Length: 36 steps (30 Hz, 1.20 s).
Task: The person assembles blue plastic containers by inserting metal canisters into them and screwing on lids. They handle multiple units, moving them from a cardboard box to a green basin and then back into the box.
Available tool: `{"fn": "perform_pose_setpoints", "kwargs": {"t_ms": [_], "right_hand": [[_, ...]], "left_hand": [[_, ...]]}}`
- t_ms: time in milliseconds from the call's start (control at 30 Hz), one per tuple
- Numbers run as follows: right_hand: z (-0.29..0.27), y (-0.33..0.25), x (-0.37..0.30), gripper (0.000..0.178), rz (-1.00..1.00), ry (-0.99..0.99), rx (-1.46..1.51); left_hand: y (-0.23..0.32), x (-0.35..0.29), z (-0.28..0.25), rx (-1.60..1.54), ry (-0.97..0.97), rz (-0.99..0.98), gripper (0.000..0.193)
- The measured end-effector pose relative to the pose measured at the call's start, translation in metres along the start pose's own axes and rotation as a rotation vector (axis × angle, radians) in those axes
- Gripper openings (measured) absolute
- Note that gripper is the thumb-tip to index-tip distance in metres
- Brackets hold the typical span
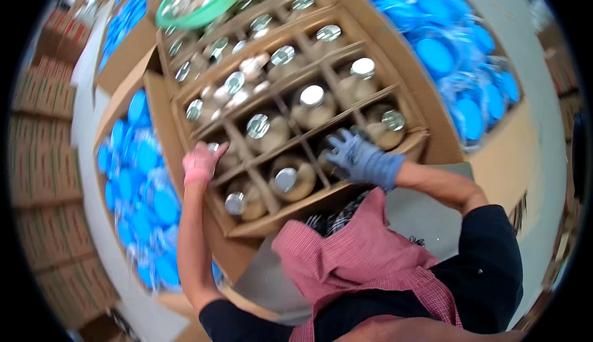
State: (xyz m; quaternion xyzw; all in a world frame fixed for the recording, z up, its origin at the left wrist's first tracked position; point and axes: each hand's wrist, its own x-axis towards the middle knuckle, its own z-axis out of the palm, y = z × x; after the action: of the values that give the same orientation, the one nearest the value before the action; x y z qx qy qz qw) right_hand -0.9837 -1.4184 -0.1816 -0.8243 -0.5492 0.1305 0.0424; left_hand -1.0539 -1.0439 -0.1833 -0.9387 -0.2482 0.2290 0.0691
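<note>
Glass jars with silvery lids, such as one jar (295,178), stand upright in the compartments of a divided cardboard box (290,218) in front of me. My left hand (201,163), in a pink glove, is at the box's left edge. Its thumb and fingers close around the top of a jar (230,158) in a left compartment. In a blue-grey glove, my right hand (364,157) reaches over a compartment near the right front. Its fingers are spread above a jar there, hiding that jar's lid. Pale pieces (238,89) lie among the jars farther back.
A green basin (207,18) of pale pieces rests on another jar-filled section at the back. Open cartons of bagged blue lids stand to the left (145,157) and right (435,55). Stacked cardboard boxes (43,163) line the far left. Cardboard flaps surround the jar box.
</note>
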Motion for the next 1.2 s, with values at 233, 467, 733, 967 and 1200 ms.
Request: {"fn": "perform_pose_setpoints", "kwargs": {"t_ms": [233,467,733,967,1200], "right_hand": [[-0.046,0.028,0.155,0.034,-0.253,0.705,-0.067],[-0.005,0.089,0.3,0.044,-0.062,0.425,-0.579],[-0.072,0.064,0.09,0.057,0.196,0.498,0.453],[-0.009,0.092,-0.08,0.051,0.543,0.404,0.294],[0.02,0.087,-0.06,0.047,0.584,0.36,-0.074]], "left_hand": [[0.004,0.043,-0.035,-0.105,0.657,0.175,0.035],[0.059,0.104,-0.046,0.149,0.545,0.233,0.066],[0.073,-0.087,-0.012,-0.808,0.499,0.595,0.042],[0.085,-0.024,0.008,-0.648,0.716,0.163,0.039],[0.119,-0.015,0.003,0.015,0.613,0.13,0.046]]}}
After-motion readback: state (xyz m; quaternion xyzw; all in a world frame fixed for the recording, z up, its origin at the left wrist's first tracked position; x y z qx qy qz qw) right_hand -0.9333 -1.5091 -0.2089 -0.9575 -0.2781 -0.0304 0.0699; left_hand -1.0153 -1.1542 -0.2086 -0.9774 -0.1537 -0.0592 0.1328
